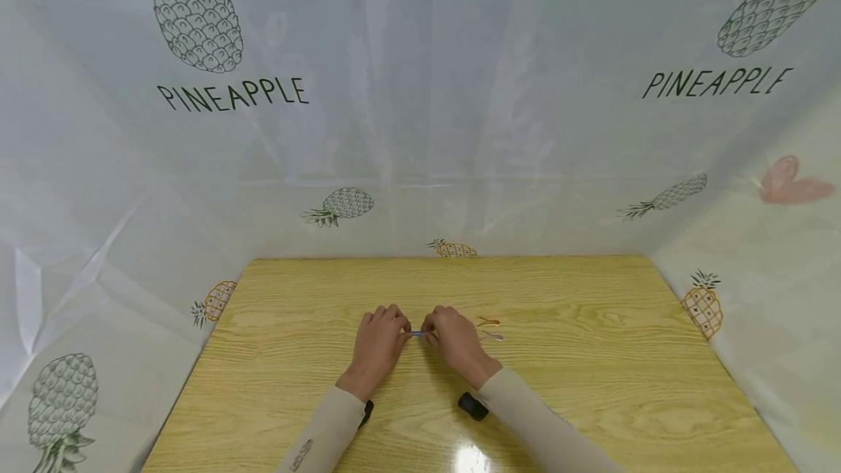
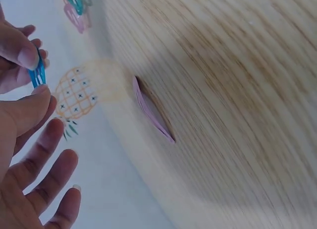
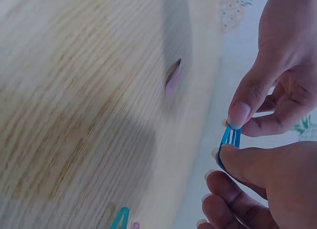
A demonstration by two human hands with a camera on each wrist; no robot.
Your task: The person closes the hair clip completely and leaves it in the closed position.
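Blue clip (image 3: 233, 136) part-hidden; teal clip (image 2: 74, 1) cropped

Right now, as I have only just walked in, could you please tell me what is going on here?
A person's left hand and right hand pinch a small blue hair clip between them over a wooden table. A pinkish-purple clip lies by itself on the table, held by neither of the hands. A pink clip and a teal clip lie close together, off to the right.

Blue clip (image 3: 237, 137) partly behind thumbs (image 3: 240, 113), teal clip (image 3: 125, 212) (right wrist view) cut off below.
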